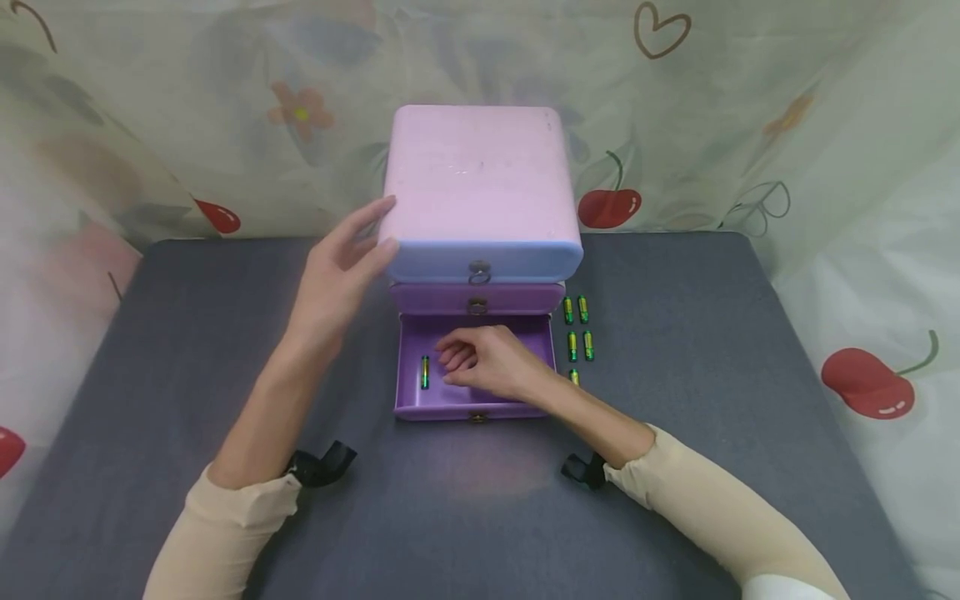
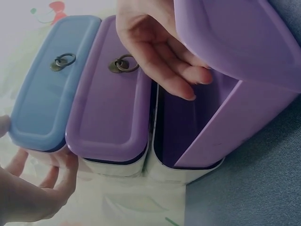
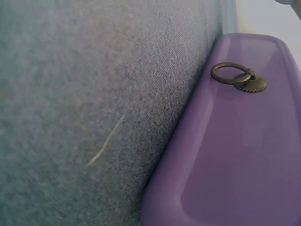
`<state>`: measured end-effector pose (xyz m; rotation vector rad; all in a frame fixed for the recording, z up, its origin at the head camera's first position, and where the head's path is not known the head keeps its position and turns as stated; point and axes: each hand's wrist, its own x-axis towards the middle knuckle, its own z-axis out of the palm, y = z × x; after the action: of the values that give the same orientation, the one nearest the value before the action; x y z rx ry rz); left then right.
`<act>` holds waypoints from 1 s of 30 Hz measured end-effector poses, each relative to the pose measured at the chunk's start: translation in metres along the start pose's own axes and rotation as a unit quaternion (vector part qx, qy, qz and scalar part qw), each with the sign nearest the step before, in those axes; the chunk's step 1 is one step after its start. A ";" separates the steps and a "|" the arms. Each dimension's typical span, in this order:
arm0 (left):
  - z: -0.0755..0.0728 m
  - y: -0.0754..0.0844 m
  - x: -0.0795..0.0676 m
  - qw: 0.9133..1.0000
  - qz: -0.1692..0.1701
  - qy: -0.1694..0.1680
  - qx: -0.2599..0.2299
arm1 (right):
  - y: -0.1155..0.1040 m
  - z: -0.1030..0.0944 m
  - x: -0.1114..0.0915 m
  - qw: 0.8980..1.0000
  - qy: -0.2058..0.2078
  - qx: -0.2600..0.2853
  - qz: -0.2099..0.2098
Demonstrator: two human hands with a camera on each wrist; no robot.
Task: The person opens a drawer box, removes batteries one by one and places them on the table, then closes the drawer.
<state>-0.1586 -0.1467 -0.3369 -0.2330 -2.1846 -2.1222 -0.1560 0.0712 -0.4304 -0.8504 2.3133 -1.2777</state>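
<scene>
A small drawer cabinet (image 1: 480, 175) with a pink top stands at the back of the table, its bottom purple drawer (image 1: 450, 412) pulled out. My left hand (image 1: 333, 279) steadies the cabinet's left side, fingertips and thumb against its edge. Over the drawer hovers my right hand (image 1: 491, 362), fingers loosely bent; nothing shows between them in the left wrist view (image 2: 162, 54). A green and yellow battery (image 1: 425, 372) lies in the drawer, left of these fingers. The hand hides part of the drawer floor.
Several matching batteries (image 1: 572, 346) lie in pairs on the grey table (image 1: 675, 375) to the right of the drawer. Above it, the blue drawer (image 1: 427, 263) and the middle purple drawer (image 1: 427, 298) are closed, each with a ring pull. A patterned curtain (image 1: 480, 50) hangs behind.
</scene>
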 end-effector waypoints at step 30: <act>-0.001 -0.001 -0.001 1.000 -0.006 -0.002 0.001 | 0.012 0.014 0.027 0.993 -0.044 -0.107 0.011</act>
<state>-0.1582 -0.1473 -0.3377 -0.2245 -2.1975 -2.1269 -0.1729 0.0494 -0.4487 -0.9259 2.4112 -0.9725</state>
